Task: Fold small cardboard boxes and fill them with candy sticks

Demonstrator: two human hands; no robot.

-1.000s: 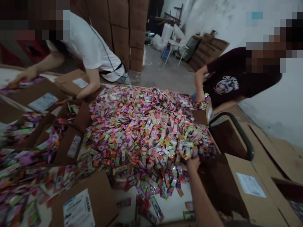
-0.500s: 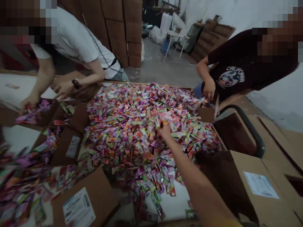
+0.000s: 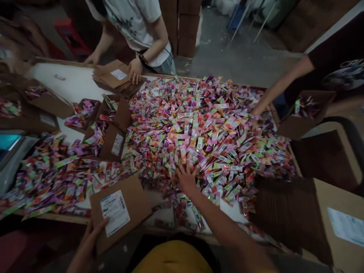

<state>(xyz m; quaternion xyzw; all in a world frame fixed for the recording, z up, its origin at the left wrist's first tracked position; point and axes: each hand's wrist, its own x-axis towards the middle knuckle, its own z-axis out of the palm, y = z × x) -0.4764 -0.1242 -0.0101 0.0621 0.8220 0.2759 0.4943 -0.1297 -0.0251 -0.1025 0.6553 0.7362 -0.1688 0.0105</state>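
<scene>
A broad heap of small, colourful plastic sachets covers the middle of the table. My right hand lies on the near side of this heap, fingers spread and pointing away from me, touching the sachets. At the lower left, my left hand grips a brown cardboard box by its near side. Its thumb rests by the white printed label, and its other fingers are mostly hidden. The box is tilted beside the heap, and its inside is mostly out of sight.
Open boxes of sachets stand at the left, near a smaller sachet pile. A co-worker's hand rests on flattened cartons. At the right, another person reaches into the heap beside a filled box. A large carton stands nearby.
The view has tilted downward, bringing my left hand into sight. My right hand has come nearer and its fingers are now spread. The co-worker at the right now reaches into the heap.
</scene>
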